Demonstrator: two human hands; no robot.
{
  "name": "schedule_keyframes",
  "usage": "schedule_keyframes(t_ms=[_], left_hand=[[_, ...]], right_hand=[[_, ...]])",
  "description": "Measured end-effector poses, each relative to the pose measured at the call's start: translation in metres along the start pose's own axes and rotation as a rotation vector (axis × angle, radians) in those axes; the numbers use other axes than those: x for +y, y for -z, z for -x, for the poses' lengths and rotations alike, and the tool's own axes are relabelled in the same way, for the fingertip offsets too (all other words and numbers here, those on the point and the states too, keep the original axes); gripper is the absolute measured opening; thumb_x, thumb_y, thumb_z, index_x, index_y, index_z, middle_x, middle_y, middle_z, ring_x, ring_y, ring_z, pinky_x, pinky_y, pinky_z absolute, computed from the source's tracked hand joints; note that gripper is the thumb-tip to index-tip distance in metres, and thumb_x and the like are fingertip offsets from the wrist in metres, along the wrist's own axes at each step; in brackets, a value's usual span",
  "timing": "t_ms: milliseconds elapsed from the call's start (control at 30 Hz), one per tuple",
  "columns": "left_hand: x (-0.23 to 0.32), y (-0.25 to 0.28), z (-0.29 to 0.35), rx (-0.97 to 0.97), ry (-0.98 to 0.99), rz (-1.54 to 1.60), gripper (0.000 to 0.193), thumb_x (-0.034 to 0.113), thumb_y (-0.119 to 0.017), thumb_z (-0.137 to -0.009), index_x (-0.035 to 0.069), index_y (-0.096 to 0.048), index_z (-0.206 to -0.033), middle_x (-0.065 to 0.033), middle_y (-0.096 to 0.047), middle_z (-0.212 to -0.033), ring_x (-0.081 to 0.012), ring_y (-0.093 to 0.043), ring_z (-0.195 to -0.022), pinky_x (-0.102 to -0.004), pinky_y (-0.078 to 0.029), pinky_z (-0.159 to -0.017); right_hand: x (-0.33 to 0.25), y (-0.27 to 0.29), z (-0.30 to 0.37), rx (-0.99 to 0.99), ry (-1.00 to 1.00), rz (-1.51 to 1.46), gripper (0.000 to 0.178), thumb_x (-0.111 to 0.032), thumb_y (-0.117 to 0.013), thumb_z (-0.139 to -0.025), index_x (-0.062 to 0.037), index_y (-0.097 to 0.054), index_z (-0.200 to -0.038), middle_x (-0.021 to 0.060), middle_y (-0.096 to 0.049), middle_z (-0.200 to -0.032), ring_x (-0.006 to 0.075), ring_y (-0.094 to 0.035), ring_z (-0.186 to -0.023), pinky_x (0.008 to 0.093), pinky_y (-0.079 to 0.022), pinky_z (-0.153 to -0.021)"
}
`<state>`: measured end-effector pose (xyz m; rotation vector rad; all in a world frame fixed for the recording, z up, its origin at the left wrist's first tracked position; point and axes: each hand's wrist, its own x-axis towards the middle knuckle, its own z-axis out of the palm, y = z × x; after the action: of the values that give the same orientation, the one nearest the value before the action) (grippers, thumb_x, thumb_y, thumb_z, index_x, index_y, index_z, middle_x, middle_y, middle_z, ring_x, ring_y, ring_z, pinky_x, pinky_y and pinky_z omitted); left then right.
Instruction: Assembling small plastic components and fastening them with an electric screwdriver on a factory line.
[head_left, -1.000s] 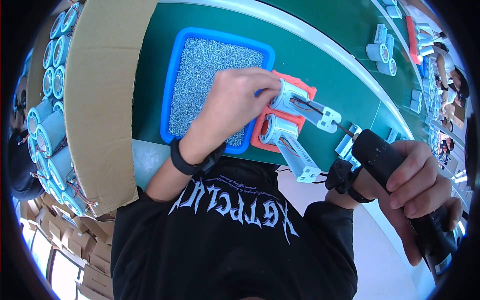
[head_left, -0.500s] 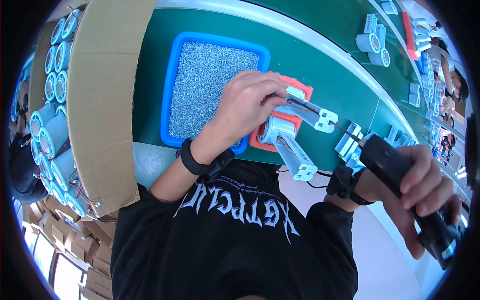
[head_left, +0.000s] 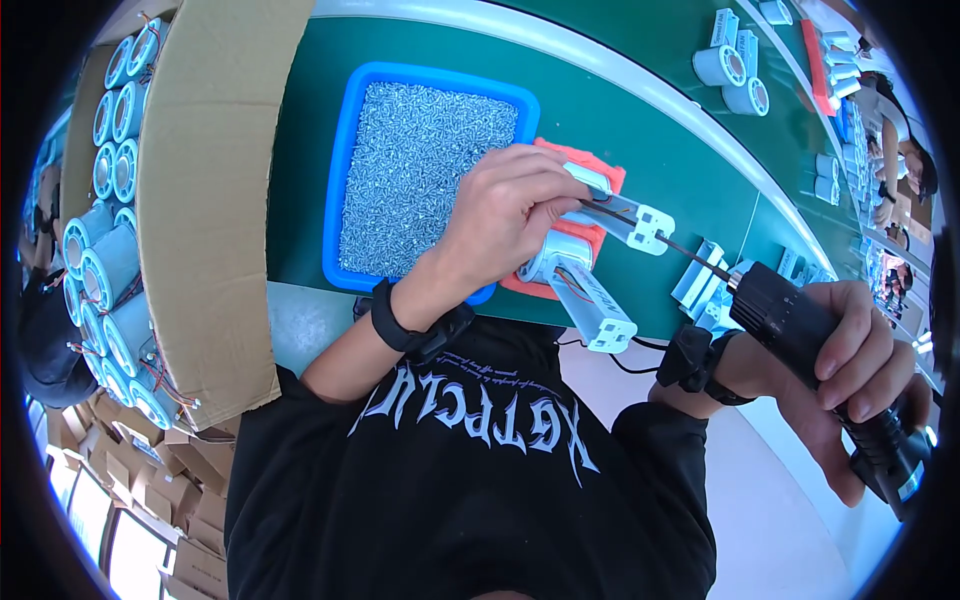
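Observation:
My right hand (head_left: 862, 365) grips a black electric screwdriver (head_left: 785, 312). Its long thin bit passes through the end of the hollow handle of a light blue plastic housing (head_left: 650, 228). At the bit's far end, my left hand (head_left: 510, 208) pinches thumb and fingers together; anything small between them is hidden. That housing lies in an orange-red holder (head_left: 610, 178), with thin wires in its open handle. Closer to me, a second housing (head_left: 598, 312) of the same kind rests in the holder, handle toward me, red and dark wires showing.
A blue tray (head_left: 345, 180) full of small silver screws stands left of the holder. At far left, a cardboard box (head_left: 215, 200) holds several light blue round-ended housings (head_left: 105, 265). More light blue parts (head_left: 700, 280) lie right of the holder. Beyond a pale rail, housings (head_left: 735, 75) stand on a green surface.
My left hand has shifted slightly right. The screwdriver and my right hand have moved a little up and right. The housings beyond the rail have slid up and left.

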<state>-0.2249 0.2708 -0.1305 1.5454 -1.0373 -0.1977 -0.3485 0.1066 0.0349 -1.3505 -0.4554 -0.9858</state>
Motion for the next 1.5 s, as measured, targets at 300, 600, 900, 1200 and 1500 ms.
schedule_keyframes(t_ms=[300, 600, 900, 1200, 1500], left_hand=[[-0.006, 0.01, 0.011, 0.052, 0.063, 0.034, 0.02, -0.003, -0.065, -0.072, 0.004, -0.067, -0.091, -0.0089, -0.061, -0.09, -0.0237, -0.059, -0.082, -0.0329, -0.048, -0.071], [0.012, 0.013, 0.004, 0.001, 0.147, 0.184, 0.018, 0.0, -0.068, -0.07, 0.003, -0.066, -0.088, -0.0083, -0.061, -0.082, -0.0235, -0.059, -0.071, -0.0321, -0.048, -0.062], [0.001, 0.002, 0.01, 0.1, 0.07, 0.184, 0.011, 0.002, -0.071, -0.067, 0.003, -0.067, -0.077, -0.0071, -0.065, -0.077, -0.0223, -0.061, -0.069, -0.0309, -0.049, -0.061], [-0.001, 0.003, 0.006, 0.06, -0.059, 0.046, 0.011, 0.002, -0.07, -0.066, 0.004, -0.067, -0.077, -0.0059, -0.064, -0.076, -0.0221, -0.061, -0.069, -0.032, -0.047, -0.061], [0.007, 0.005, 0.004, 0.021, -0.051, -0.097, 0.012, 0.001, -0.068, -0.067, 0.004, -0.069, -0.078, -0.0068, -0.065, -0.077, -0.0212, -0.06, -0.068, -0.0324, -0.045, -0.061]], right_hand=[[0.002, -0.008, 0.001, -0.088, -0.053, 0.005, 0.067, -0.068, -0.069, -0.061, -0.0133, -0.06, -0.1, -0.0041, -0.058, -0.067, 0.0068, -0.058, -0.05, 0.0184, -0.047, -0.05], [-0.007, 0.005, -0.008, -0.004, -0.027, -0.092, 0.066, -0.067, -0.069, -0.06, -0.0128, -0.06, -0.097, -0.0045, -0.058, -0.065, 0.0059, -0.057, -0.047, 0.0163, -0.049, -0.051], [-0.005, 0.007, -0.011, 0.098, -0.034, -0.131, 0.058, -0.059, -0.069, -0.061, -0.0128, -0.06, -0.094, -0.005, -0.058, -0.063, 0.0056, -0.057, -0.047, 0.0168, -0.05, -0.052], [-0.006, 0.009, -0.011, 0.046, -0.048, -0.129, 0.061, -0.064, -0.068, -0.062, -0.0136, -0.06, -0.095, -0.0037, -0.059, -0.064, 0.0072, -0.059, -0.048, 0.0181, -0.051, -0.053], [-0.002, 0.005, -0.008, -0.032, -0.027, -0.123, 0.063, -0.068, -0.067, -0.063, -0.0142, -0.06, -0.096, -0.0033, -0.06, -0.066, 0.0076, -0.06, -0.049, 0.0185, -0.051, -0.052]])
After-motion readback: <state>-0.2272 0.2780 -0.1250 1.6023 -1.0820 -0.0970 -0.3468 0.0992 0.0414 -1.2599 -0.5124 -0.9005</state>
